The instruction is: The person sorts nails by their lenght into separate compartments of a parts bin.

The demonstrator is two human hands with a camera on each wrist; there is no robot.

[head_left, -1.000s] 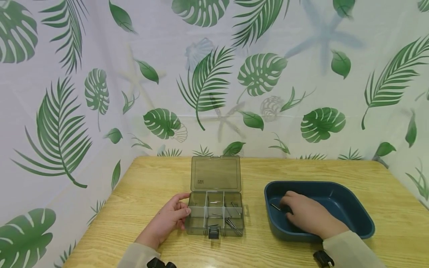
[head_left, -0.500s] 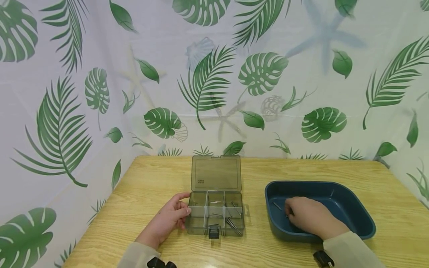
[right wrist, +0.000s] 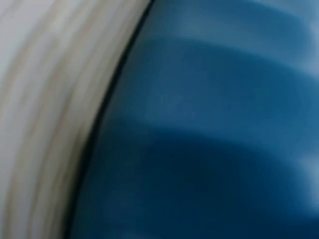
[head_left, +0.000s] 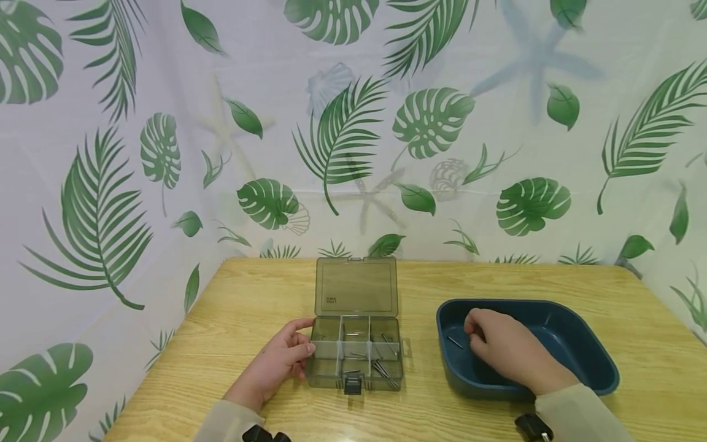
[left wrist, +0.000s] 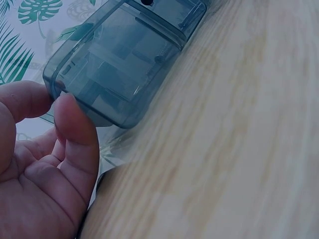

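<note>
A smoky see-through compartment box stands on the table, its lid raised at the back. My left hand holds the box's left side, index finger at the hinge end and thumb farther forward. Thumb and index finger meet the corner in the left wrist view. Several thin metal pins lie in the compartments. My right hand is inside the dark blue basin, fingers curled towards the thumb; its fingertips are hidden. A single metal pin lies on the basin floor left of them.
The wooden table ends at a leaf-printed cloth behind and at the left. The box's dark front latch hangs down. In the right wrist view only the blurred basin wall and table show.
My right hand dipped deeper into the basin, then rose slightly with its fingers curled. The visible pin in the basin has shifted a little. My left hand and the box have stayed still.
</note>
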